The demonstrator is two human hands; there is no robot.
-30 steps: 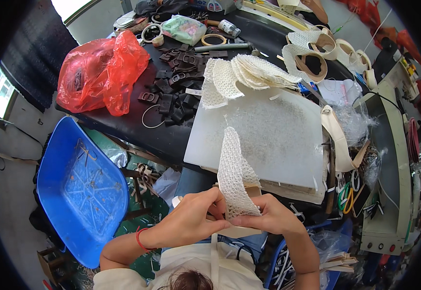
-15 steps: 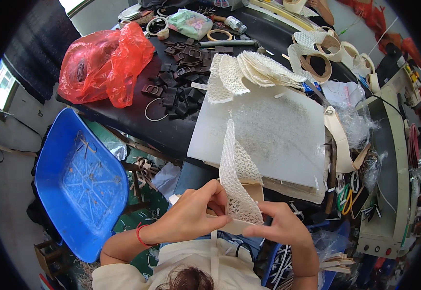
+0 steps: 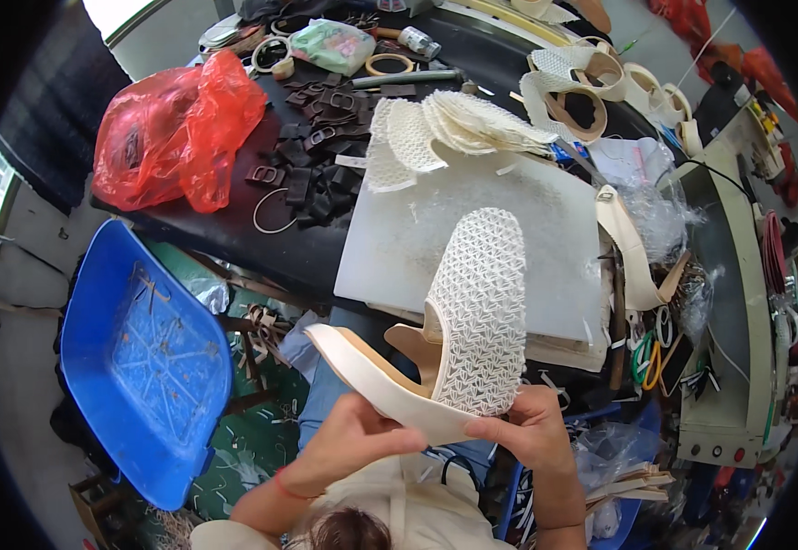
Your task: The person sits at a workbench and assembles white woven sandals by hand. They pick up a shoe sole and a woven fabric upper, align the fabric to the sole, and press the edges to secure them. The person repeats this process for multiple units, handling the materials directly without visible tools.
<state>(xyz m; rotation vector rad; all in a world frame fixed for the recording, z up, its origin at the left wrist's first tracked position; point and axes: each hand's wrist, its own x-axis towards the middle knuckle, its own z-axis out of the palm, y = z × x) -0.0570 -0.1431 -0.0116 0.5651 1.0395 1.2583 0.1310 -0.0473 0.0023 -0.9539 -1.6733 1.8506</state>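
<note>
Between my hands is a cream shoe upper [image 3: 390, 390] with a tan inner face, its smooth band reaching up to the left. Joined to it, a white woven panel [image 3: 483, 312] with a rounded end stands up, its patterned face in plain sight. My left hand [image 3: 358, 445] is closed on the lower edge of the band, thumb in front. At the panel's lower right corner my right hand [image 3: 532, 431] pinches the piece, thumb on the cream edge and fingers behind. Beyond, a pale work board [image 3: 399, 243] carries a stack of similar woven pieces [image 3: 459, 133].
Dark buckled straps [image 3: 312, 151] and a red plastic bag [image 3: 179, 133] lie on the black table. To the left stands a blue tub [image 3: 152, 367]. Cream straps [image 3: 633, 252], scissors with green handles [image 3: 642, 357] and a grey machine [image 3: 724, 348] are at the right.
The shoe upper has been turned, so the woven panel shows broadside and the band swings out to the left. My left hand has moved lower along the band. The whole view has shifted slightly.
</note>
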